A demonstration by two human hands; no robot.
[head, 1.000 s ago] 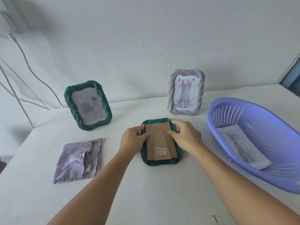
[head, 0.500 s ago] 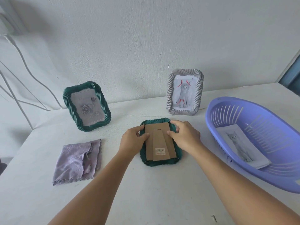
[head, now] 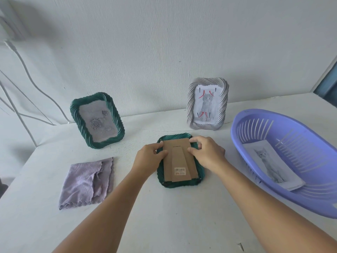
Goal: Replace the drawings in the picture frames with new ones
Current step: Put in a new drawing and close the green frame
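The left hand (head: 148, 157) and right hand (head: 207, 154), fingers curled, are pressed against the cardboard backing (head: 179, 159) of a green frame (head: 180, 183) laid face down on the worktop (head: 164, 216). The backing could be torn or creased if pried unevenly. Replacement cat drawings (head: 271, 165) are kept in the purple basket (head: 273, 201) nearby.

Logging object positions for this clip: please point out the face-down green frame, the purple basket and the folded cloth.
face-down green frame (head: 182, 184): head view, on its near green rim.
purple basket (head: 237, 141): head view, on its left wall.
folded cloth (head: 82, 181): head view, on its middle.
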